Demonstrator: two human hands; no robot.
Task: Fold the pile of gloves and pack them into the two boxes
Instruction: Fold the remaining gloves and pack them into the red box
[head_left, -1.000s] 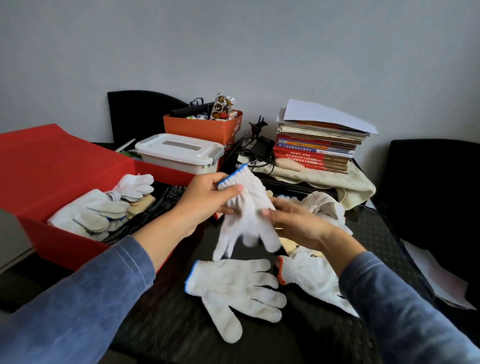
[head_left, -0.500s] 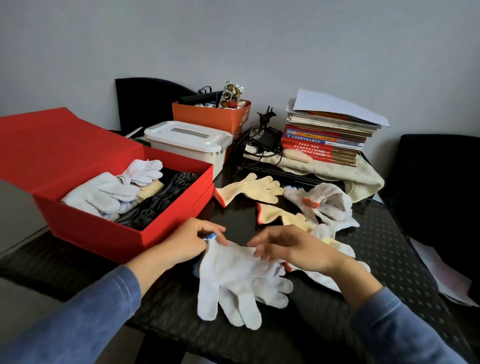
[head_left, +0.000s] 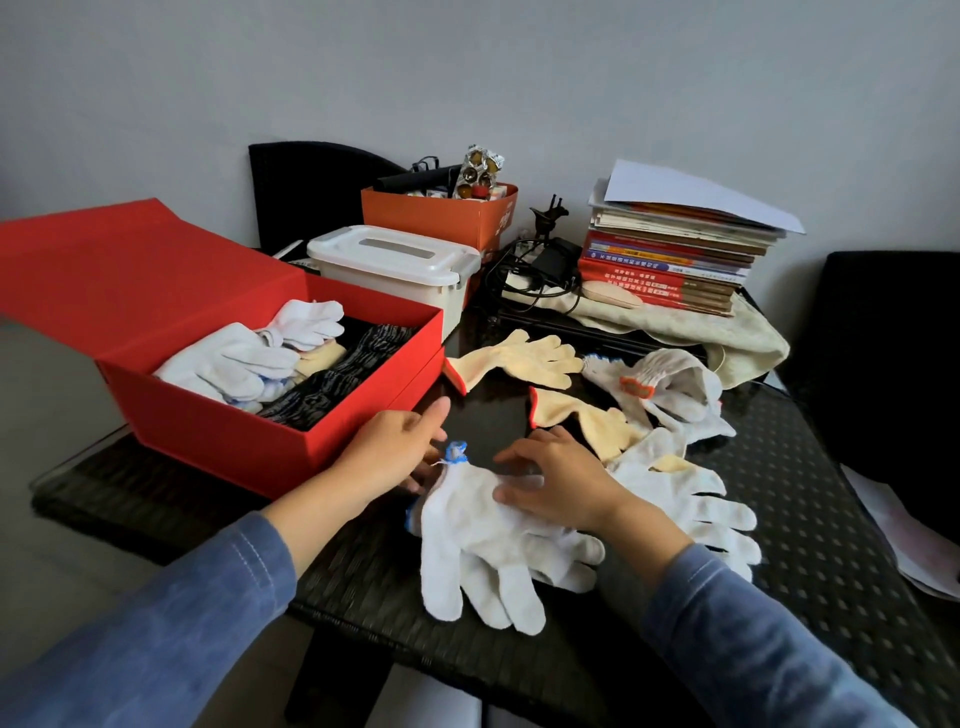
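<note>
Two white knit gloves with blue cuffs (head_left: 478, 551) lie stacked on the black table, fingers pointing toward me. My right hand (head_left: 550, 478) presses down on their palm area with spread fingers. My left hand (head_left: 395, 447) rests at the bunched blue cuff, fingers fairly straight, thumb raised. Behind lie two yellow gloves (head_left: 519, 356), an orange-cuffed white glove (head_left: 670, 384) and another white glove (head_left: 691, 493). The open red box (head_left: 218, 436) at left holds white gloves (head_left: 234, 358) and dark patterned ones (head_left: 337, 374). A white lidded box (head_left: 395, 260) stands behind it.
At the back stand an orange box of odds and ends (head_left: 441, 213), tangled cables (head_left: 535, 270) and a stack of books (head_left: 670, 270) on a cloth. A black chair (head_left: 893, 353) is at the right. The table's near edge (head_left: 363, 618) runs under my forearms.
The glove I held up in the air has come down onto the other glove on the table. My right hand now presses on the pair; my left hand stays at the cuff.
</note>
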